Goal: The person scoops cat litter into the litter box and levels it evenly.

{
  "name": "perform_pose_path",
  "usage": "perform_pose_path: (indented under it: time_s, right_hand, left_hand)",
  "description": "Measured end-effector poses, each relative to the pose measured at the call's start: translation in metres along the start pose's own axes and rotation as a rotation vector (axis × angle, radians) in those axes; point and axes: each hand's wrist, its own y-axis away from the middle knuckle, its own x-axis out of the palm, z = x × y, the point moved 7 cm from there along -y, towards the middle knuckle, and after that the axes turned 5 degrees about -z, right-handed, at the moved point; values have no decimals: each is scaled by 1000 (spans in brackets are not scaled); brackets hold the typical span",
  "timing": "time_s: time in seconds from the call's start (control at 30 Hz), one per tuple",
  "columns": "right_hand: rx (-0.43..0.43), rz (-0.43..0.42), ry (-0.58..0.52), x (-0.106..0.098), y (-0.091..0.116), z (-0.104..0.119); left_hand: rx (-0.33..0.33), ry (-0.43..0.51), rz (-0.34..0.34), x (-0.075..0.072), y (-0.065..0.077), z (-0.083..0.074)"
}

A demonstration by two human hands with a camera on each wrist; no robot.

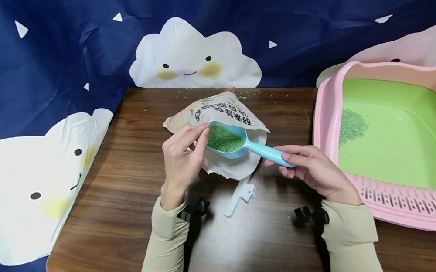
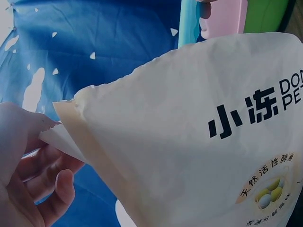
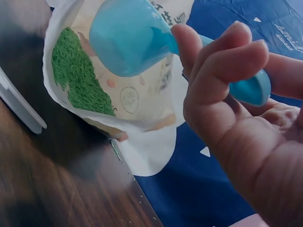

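Note:
A blue scoop [image 1: 268, 152] heaped with green litter pellets [image 1: 224, 139] is held over the mouth of a white printed paper bag [image 1: 227, 168]. My right hand [image 1: 317, 170] grips its handle. At the bag's left edge my left hand [image 1: 182, 157] pinches the paper rim, and a torn flap sits between its fingers in the left wrist view. Seen from the right wrist, the bag is open and more green pellets [image 3: 78, 71] lie inside, beneath the scoop's bowl [image 3: 130, 38]. The left fingertips overlap the bowl's left side in the head view; whether they touch it I cannot tell.
To the right stands a pink-rimmed litter box [image 1: 324, 130] with a green floor and a patch of pellets [image 1: 352, 126] at its left. A white clip-like piece [image 1: 241, 196] lies in front of the bag. Stray bits dot the wooden table [image 1: 106, 199] near its back edge.

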Motion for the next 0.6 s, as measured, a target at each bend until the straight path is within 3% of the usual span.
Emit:
perform_pose_path:
  time_s: [0.27,0.6]
  right_hand:
    - [-40,-6,0,-9,9,9]
    - [-130,73,-27,-12,20,20]
  left_hand:
    - [4,5,6,0,-1,-1]
    - [1,8,5,0,-1,-1]
